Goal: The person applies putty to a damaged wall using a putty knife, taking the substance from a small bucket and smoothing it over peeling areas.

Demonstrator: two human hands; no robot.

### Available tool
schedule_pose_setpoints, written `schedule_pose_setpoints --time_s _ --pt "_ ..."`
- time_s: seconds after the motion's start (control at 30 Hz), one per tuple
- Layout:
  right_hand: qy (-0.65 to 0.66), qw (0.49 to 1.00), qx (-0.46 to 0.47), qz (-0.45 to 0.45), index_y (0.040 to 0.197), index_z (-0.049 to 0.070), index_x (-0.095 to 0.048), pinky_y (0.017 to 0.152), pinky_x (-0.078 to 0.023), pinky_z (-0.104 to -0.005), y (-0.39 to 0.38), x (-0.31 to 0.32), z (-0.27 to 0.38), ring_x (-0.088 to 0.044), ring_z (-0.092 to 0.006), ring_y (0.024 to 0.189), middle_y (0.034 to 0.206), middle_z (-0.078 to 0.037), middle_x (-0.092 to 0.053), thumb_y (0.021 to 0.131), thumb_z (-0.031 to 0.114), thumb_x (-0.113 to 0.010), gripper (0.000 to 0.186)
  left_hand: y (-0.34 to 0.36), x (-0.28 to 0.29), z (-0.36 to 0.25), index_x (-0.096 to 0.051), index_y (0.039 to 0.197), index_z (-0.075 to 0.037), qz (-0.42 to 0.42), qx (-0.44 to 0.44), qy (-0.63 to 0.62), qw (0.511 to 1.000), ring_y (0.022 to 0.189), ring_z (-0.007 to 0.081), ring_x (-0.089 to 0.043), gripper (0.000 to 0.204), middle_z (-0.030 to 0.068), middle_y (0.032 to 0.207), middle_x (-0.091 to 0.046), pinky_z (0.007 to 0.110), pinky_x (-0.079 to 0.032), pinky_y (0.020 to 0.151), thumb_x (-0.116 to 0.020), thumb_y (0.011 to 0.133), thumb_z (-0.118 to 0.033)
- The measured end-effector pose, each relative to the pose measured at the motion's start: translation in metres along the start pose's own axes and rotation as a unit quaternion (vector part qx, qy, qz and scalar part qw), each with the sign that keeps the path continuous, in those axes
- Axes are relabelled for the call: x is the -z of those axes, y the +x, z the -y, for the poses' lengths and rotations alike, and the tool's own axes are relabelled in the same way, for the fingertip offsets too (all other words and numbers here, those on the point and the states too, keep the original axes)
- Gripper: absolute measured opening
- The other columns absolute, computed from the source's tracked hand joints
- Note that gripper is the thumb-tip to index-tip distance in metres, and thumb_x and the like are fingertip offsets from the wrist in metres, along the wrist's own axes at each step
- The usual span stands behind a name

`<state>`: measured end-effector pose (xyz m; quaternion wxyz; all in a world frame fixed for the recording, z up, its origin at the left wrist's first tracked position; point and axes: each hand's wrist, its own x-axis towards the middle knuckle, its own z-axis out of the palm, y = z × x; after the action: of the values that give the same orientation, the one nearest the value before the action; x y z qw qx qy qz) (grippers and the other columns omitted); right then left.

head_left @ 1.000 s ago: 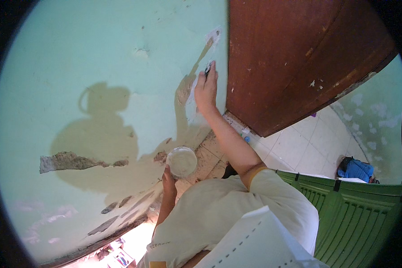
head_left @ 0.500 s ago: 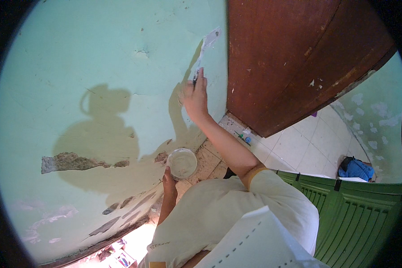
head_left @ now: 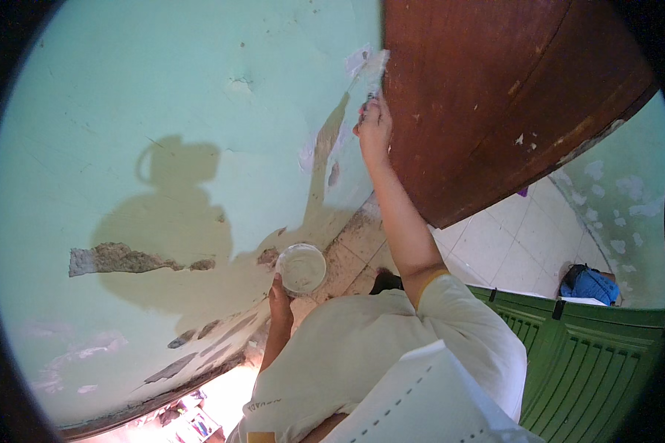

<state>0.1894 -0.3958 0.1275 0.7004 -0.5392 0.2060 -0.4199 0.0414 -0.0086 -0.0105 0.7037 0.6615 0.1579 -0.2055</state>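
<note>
A round white tub (head_left: 324, 261) of pale paste (head_left: 301, 275), at seven o'clock from centre, is held by the left hand (head_left: 279, 301), thumb against its side, other fingers hidden, while towards one o'clock the right hand (head_left: 375, 130) tightly grips a scraper (head_left: 377, 70) by the green wall (head_left: 281, 59).

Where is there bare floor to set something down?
Pale tiles show bare between the brown wooden panel, green ribbed panel and blue bundle. It's crowded near the wall: the left hand holds a tub, and the right hand grips a blurred tool.
</note>
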Motion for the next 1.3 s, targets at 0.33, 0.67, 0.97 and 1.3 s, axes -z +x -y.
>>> schedule_pose_setpoints --time_s 0.33,0.67,0.97,1.3 --pt "0.044 0.996 -0.063 0.048 0.146 0.004 -0.040 0.047 -0.045 -0.0265 0.009 0.007 0.004 -0.046 -0.0103 0.058 0.084 -0.004 -0.051 0.099 0.018 -0.038 0.049 -0.001 0.001 -0.002 -0.050 0.135 0.000 0.012 0.009 0.039 0.999 0.110 0.0237 -0.060 0.074 0.0134 0.124 -0.060 0.035 -0.048 0.087 -0.047 0.094 -0.061" --pt "0.084 0.995 -0.047 0.022 0.145 0.003 -0.042 0.045 -0.043 -0.0261 0.008 0.014 0.013 -0.045 -0.0094 0.057 0.085 -0.004 -0.053 0.100 0.019 -0.040 0.048 -0.014 -0.010 -0.011 -0.048 0.137 0.002 0.032 -0.013 0.001 0.999 0.116 0.0276 -0.059 0.071 0.0163 0.128 -0.058 0.041 -0.051 0.093 -0.045 0.097 -0.056" --pt "0.060 0.997 -0.054 0.008 0.142 0.004 -0.046 0.042 -0.036 -0.0261 0.013 0.010 0.018 -0.041 -0.0082 0.052 0.079 -0.002 -0.053 0.098 0.017 -0.040 0.046 -0.013 -0.004 -0.005 -0.047 0.137 0.004 0.033 -0.014 0.005 0.999 0.114 0.0261 -0.059 0.073 0.0159 0.130 -0.057 0.039 -0.050 0.093 -0.045 0.097 -0.058" --pt "0.071 0.994 -0.079 -0.003 0.137 0.004 -0.051 0.042 -0.038 -0.0274 0.016 0.015 0.017 -0.042 -0.0093 0.053 0.079 -0.002 -0.052 0.097 0.016 -0.042 0.043 -0.003 0.004 0.003 -0.057 0.126 -0.001 0.005 -0.002 0.028 1.000 0.088 0.0159 -0.056 0.064 0.0058 0.101 -0.062 0.031 -0.045 0.073 -0.047 0.096 -0.057"
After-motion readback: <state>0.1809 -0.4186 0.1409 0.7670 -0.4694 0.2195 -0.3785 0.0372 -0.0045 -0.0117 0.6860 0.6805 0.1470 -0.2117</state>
